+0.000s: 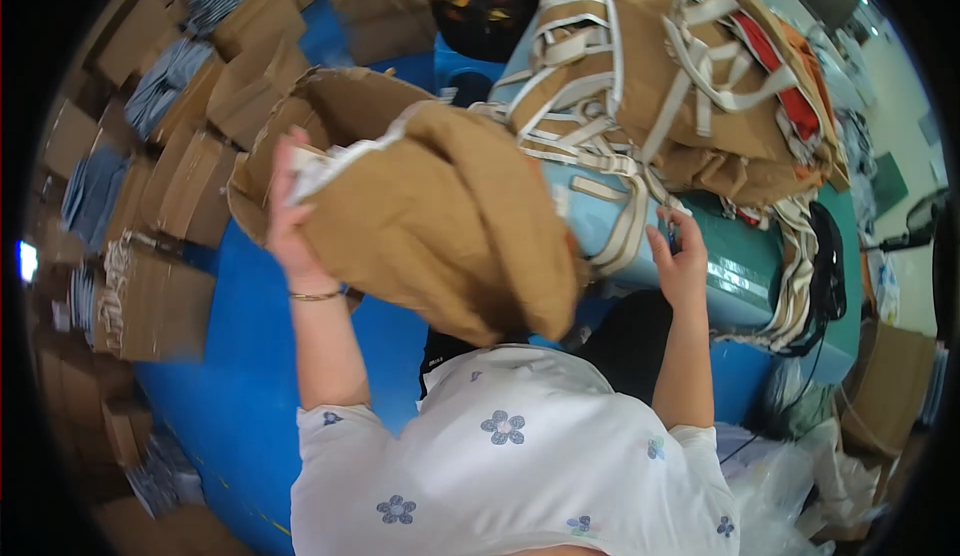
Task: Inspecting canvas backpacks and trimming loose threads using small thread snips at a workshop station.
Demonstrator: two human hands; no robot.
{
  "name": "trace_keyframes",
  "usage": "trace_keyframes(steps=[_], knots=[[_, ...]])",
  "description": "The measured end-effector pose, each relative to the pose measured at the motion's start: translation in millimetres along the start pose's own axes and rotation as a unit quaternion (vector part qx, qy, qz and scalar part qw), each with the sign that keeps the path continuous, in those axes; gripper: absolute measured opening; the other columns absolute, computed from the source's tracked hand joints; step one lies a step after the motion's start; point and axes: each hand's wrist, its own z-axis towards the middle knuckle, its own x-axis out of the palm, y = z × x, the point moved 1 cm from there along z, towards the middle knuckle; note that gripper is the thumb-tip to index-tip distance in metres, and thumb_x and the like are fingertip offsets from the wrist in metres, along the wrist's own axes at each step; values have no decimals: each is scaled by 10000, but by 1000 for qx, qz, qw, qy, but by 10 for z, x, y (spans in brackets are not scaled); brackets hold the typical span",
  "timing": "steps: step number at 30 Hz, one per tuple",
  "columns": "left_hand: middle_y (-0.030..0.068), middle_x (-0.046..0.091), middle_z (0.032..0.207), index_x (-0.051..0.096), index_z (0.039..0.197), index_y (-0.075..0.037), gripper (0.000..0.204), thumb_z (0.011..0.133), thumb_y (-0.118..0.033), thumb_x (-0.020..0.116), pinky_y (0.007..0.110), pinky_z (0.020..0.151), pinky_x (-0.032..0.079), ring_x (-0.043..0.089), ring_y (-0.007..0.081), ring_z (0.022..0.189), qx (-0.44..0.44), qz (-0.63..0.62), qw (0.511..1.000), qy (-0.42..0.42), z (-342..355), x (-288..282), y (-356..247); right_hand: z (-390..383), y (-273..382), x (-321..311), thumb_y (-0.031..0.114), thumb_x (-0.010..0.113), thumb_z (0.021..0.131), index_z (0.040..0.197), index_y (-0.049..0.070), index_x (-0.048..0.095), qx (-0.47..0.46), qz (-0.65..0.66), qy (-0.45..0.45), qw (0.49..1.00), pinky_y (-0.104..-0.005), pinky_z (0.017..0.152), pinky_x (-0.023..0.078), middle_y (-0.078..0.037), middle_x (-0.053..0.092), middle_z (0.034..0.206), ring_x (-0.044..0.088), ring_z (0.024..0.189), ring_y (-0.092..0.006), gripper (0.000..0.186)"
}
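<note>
Tan woven cloth, folded into a thick soft bundle [440,226], is the piece in hand, and it hangs in the air above the person's white flowered top [510,456]. Left of the bundle lie stacked brown cardboard boxes [180,176] on a blue floor [240,386], some holding striped grey fabric. At the bundle's left edge the left hand [285,211] is clamped on it, fingers wrapped over a white label strip. The cloth sags and drapes, so I judge it limp, light to middling in weight and not fragile; it looks coarse enough not to slip. A grip on one edge lets the rest droop, so holding near the folded corner or supporting it underneath seems safer.

Right of the bundle the right hand [680,256] rests on the teal worktop [740,266], fingers loosely curled near a cream webbing strap [625,221]; I cannot tell whether it pinches the strap. Above and right of the bundle sits a heap of similar tan pieces with cream straps [680,76].

The bundle's underside and its full shape are hidden by its own folds. The fisheye rim darkens the outer boxes, and the clutter at the far right is too small to make out.
</note>
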Motion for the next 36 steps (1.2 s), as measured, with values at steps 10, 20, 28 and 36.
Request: trace_keyframes(steps=[10, 20, 28, 36], knots=[[128, 620, 886, 632, 1019, -26, 344, 695, -45, 518, 387, 741, 480, 595, 320, 830, -86, 263, 563, 779, -260, 1724, 47, -113, -1221, -914, 272, 609, 834, 1108, 48, 576, 107, -288, -187, 933, -405, 777, 463, -149, 586, 1011, 573, 926, -330, 355], [119, 627, 838, 635, 826, -49, 154, 720, -77, 527, 400, 682, 505, 625, 300, 805, -86, 421, 440, 789, -1881, 1405, 1595, 154, -1640, -1219, 299, 616, 804, 1115, 169, 625, 79, -475, -119, 868, -421, 789, 470, -93, 587, 1068, 550, 965, -319, 337], [99, 594, 793, 595, 767, -59, 84, 721, -77, 528, 395, 643, 504, 617, 289, 751, -57, 412, 552, 722, -1992, 1264, 1624, 109, -851, -548, 137, 657, 788, 1086, 89, 599, -57, 23, -91, 994, -359, 800, 477, -113, 591, 993, 575, 914, -284, 307], [143, 596, 986, 600, 927, -14, 213, 757, -124, 531, 375, 774, 485, 597, 308, 851, -34, 427, 593, 682, -2194, 1215, 1811, -356, 699, 1056, 250, 728, 681, 1224, 68, 483, -308, -200, 305, 879, -387, 878, 437, -149, 545, 1113, 530, 1019, -327, 623]])
